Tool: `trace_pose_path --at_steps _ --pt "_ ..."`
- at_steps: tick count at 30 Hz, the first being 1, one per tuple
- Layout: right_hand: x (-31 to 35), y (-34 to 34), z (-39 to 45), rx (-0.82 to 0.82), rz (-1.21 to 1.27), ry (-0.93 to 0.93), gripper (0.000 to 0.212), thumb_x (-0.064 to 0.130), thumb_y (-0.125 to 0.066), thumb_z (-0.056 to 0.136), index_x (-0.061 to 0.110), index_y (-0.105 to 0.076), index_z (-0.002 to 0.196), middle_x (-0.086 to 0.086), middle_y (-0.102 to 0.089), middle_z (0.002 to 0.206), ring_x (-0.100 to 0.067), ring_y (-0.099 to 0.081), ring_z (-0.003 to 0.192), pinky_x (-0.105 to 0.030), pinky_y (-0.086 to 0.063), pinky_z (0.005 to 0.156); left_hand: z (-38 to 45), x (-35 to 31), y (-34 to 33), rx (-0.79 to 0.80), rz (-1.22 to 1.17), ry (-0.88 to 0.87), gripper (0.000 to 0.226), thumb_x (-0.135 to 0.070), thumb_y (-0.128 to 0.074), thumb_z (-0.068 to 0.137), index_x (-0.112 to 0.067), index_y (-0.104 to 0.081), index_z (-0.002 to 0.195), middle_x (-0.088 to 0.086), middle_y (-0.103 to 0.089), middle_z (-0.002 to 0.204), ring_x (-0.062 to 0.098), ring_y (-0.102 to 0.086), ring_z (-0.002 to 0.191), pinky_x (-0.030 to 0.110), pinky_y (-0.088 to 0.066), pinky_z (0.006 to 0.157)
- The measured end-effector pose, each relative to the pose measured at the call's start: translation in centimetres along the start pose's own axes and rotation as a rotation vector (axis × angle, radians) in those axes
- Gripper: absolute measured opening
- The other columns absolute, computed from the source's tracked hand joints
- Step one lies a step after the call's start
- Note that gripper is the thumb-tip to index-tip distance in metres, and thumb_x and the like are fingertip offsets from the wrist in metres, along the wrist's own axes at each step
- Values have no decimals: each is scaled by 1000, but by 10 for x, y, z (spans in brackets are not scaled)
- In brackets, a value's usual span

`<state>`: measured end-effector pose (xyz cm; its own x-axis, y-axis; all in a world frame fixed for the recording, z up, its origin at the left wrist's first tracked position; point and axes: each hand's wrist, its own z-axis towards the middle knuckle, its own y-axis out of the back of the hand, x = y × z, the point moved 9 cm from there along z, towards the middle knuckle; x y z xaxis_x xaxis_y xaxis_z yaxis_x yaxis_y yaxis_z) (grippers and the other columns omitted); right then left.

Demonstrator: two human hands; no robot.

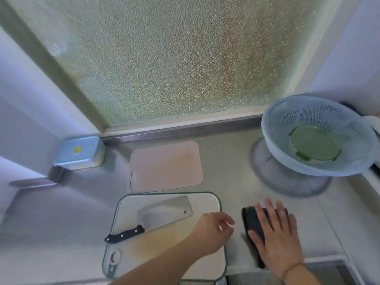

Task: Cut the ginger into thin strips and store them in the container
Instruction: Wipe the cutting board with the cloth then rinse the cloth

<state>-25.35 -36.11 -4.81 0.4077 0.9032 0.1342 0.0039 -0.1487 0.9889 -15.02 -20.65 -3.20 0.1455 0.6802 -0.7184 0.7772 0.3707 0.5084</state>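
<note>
A white cutting board [131, 208] with a green rim lies at the counter's front. A cleaver [164, 212] with a black handle rests flat on it. My left hand [213, 229] hovers over the board's right edge, fingers loosely curled, and I see nothing in them. My right hand [275, 235] presses flat, fingers spread, on a dark cloth [251, 219] beside the board. A round green container [315, 144] with clip tabs sits inside a pale blue colander [273, 140] at the right. No ginger is visible.
A pink cutting board [166, 165] lies behind the white one. A blue-lidded box [80, 152] stands in the back left corner below the frosted window [164, 58]. A sink edge [267, 274] shows at the bottom right.
</note>
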Motion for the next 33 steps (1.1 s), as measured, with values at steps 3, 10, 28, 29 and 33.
trace_pose_path --at_steps 3,10,28,29,33 --pt "5 -47 0 193 -36 83 68 65 -7 94 26 -36 142 11 3 162 -18 4 150 -46 2 116 -27 24 23 -55 100 -17 23 -26 -57 94 -28 -71 113 -30 -61 72 -2 -54 63 10 -41 71" --pt "71 -12 -27 -44 41 163 71 74 -20 85 40 -24 147 4 -9 162 -18 -13 149 -44 -8 117 -112 147 94 -251 587 -124 58 -67 -65 65 -44 -58 118 -14 -52 129 13 -55 110 33 -60 81" --pt "156 -42 -7 292 -124 417 65 79 -44 68 40 -54 119 15 -29 156 -20 -27 144 -44 -8 116 -141 222 119 -293 465 -279 69 -71 -72 53 -41 -58 113 -8 -52 119 17 -52 98 27 -49 72" --pt "161 -38 -2 266 -59 366 55 73 -40 79 36 -60 113 12 -50 140 -24 -47 129 -43 -24 110 -142 216 125 -357 467 -343 62 -67 -74 60 -38 -58 113 -9 -52 118 15 -52 98 27 -47 74" --pt "220 -23 12 294 221 139 44 72 -31 84 43 -64 83 21 -59 83 0 -58 78 -19 -48 72 -123 208 155 -493 498 -233 51 -55 -76 65 -32 -64 109 -10 -59 106 15 -54 94 26 -51 74"
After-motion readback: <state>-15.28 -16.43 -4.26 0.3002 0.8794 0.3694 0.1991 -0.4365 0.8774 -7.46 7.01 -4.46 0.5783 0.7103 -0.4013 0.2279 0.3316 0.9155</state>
